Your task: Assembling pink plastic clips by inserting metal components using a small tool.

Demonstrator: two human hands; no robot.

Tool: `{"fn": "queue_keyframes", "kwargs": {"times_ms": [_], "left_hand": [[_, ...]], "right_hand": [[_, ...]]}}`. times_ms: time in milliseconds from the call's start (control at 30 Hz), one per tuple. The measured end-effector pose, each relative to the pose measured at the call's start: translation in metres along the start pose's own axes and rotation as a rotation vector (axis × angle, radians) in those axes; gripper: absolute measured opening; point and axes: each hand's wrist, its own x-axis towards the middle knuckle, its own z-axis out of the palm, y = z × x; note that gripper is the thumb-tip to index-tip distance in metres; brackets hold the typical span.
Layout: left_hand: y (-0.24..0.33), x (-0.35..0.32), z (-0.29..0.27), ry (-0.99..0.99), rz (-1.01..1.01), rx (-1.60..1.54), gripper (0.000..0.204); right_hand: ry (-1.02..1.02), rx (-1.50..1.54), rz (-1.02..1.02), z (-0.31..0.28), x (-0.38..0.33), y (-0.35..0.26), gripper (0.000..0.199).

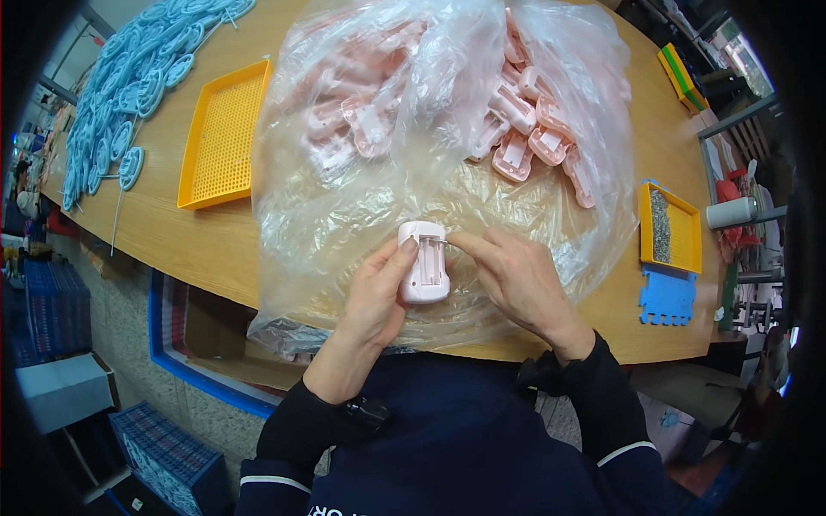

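My left hand (375,284) is closed around a pale pink plastic housing (423,288), thumb on its front face. The housing stands roughly upright, with an open, slotted battery compartment facing me. At the compartment's upper right edge, the fingertips of my right hand (514,277) are pinched on a small, thin metal piece (440,242); its exact shape is too small to make out. Both hands are over a large clear plastic bag (361,219) spread on the table. Inside and at the bag's mouth lies a heap of similar pink housings (514,155).
A wooden table (228,245) carries a yellow perforated tray (219,142) and a pile of coiled light-blue cables (129,95) on the left. To the right, a yellow tray (684,228) of small metal parts rests beside a blue foam mat (667,297). A blue-edged bin (202,370) stands below.
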Motion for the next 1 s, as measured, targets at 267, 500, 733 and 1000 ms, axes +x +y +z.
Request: {"fn": "queue_keyframes", "kwargs": {"times_ms": [267,500,733,1000], "left_hand": [[-0.007,0.000,0.002,0.030,0.021,0.029,0.026],[-0.010,0.000,0.001,0.006,0.045,0.124,0.025],[-0.005,-0.006,0.009,-0.025,0.065,0.002,0.028],[-0.017,-0.008,0.022,-0.054,0.197,0.070,0.040]], "right_hand": [[-0.018,-0.237,-0.008,0.005,0.001,-0.005,0.034],[-0.181,-0.225,0.014,-0.007,0.008,0.000,0.028],[-0.080,0.337,0.177,-0.001,0.007,0.016,0.034],[0.055,0.778,0.292,0.033,0.009,0.016,0.026]]}}
